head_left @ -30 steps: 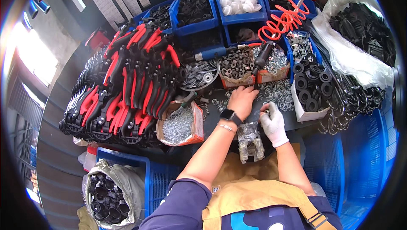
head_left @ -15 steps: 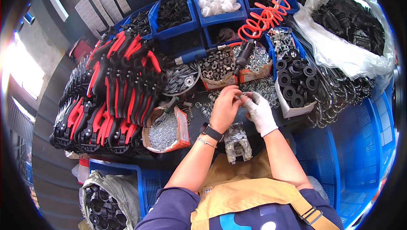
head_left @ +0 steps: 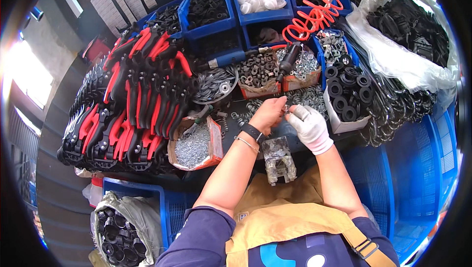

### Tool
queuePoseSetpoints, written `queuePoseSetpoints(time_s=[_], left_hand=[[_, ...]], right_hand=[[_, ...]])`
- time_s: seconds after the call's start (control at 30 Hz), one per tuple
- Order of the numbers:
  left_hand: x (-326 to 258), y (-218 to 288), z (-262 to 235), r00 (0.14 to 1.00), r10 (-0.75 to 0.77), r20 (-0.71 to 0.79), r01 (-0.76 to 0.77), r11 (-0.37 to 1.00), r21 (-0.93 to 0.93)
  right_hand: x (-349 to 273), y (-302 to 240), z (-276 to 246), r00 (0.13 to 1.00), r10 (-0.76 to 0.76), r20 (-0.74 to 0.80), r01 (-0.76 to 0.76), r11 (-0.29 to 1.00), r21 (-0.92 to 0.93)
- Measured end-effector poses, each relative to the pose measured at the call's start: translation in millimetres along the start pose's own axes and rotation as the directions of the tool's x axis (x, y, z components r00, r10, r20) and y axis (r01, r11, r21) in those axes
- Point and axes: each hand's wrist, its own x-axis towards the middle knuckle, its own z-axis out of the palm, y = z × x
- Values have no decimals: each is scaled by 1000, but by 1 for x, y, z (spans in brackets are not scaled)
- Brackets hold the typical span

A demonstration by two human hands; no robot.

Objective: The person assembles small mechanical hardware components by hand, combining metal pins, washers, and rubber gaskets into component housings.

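My bare left hand (head_left: 269,115), with a black band and a bracelet at its wrist, is closed in a pinch. My right hand (head_left: 310,129), in a white glove, faces it with its fingers also pinched. Between the fingertips of both hands is a small shiny metal piece (head_left: 286,110), perhaps a coil spring; its exact shape is too small to tell. Just beyond the hands lie loose metal coil springs (head_left: 309,98). Below them, at the table's near edge, stands a worn metal fixture block (head_left: 279,156) with a forked front.
At left are stacked red-and-black clamp-like tools (head_left: 137,94). A box of small silvery pins (head_left: 192,149) stands closer. Ahead are a box of nuts (head_left: 261,72) and a black air driver (head_left: 290,60) on a red coiled hose (head_left: 314,21). Black rings (head_left: 348,94) fill a box at right.
Both hands, still together, have shifted slightly right in the picture, and the fingertips are a little further apart. The small metal piece shows more between them. The whole view has moved slightly.
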Motion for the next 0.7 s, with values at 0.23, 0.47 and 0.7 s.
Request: queuePoseSetpoints(time_s=[0.23,0.47,0.7], left_hand=[[30,-2,-3,927,364,-94,-190,671,717],[23,-1,-9,880,468,-83,-248,600,761],[-73,-10,-3,919,360,159,-177,16,984]], right_hand=[[12,5,7,997,58,-58,-64,992,-108],[5,-4,8,899,437,35,-432,896,-97],[-26,-30,-1,772,446,453,-580,786,214]])
